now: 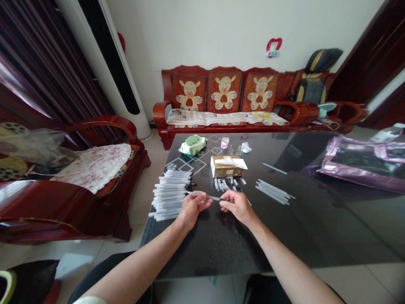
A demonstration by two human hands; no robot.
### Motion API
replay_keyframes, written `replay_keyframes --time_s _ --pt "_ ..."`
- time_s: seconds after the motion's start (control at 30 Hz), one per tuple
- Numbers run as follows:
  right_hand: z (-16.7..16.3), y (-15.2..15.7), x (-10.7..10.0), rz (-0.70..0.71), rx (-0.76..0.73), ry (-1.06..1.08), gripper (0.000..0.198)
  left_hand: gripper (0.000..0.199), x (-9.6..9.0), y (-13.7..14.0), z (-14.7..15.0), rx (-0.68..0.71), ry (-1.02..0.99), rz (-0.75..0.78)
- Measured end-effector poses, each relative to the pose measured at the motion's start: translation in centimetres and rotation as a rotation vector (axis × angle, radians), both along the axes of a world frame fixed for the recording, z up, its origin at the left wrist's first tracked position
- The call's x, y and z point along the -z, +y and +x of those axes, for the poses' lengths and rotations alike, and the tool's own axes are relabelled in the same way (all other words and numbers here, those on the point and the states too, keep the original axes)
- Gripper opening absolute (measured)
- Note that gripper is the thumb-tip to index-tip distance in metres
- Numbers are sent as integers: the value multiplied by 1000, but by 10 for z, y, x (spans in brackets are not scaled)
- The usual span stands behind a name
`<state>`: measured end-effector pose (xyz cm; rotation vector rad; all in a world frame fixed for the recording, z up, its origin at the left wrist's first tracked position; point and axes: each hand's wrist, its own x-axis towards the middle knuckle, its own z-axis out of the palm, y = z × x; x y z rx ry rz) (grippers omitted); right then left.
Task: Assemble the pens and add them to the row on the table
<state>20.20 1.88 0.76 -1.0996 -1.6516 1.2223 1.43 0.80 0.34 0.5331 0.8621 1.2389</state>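
My left hand [193, 208] grips a thin white pen [205, 196] by its barrel over the black glass table [316, 228]. My right hand [236, 205] pinches the pen's right end. To the left lies a stacked pile of white pens [170, 194]. Just beyond my hands sit several small pen parts [228, 183], and a smaller bunch of white tubes [274, 192] lies to the right.
A brown tissue box [227, 166], a green wipes pack [192, 145] and a small cup [225, 142] stand farther back. A pink plastic bag [363, 164] lies at the right. A red wooden sofa [228, 101] and armchair [79, 177] flank the table.
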Motion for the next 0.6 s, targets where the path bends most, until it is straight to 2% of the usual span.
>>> replay_keyframes --time_s 0.6 --pt "0 0 -1 48 18 -62 16 12 4 0 -1 -4 -2 -13"
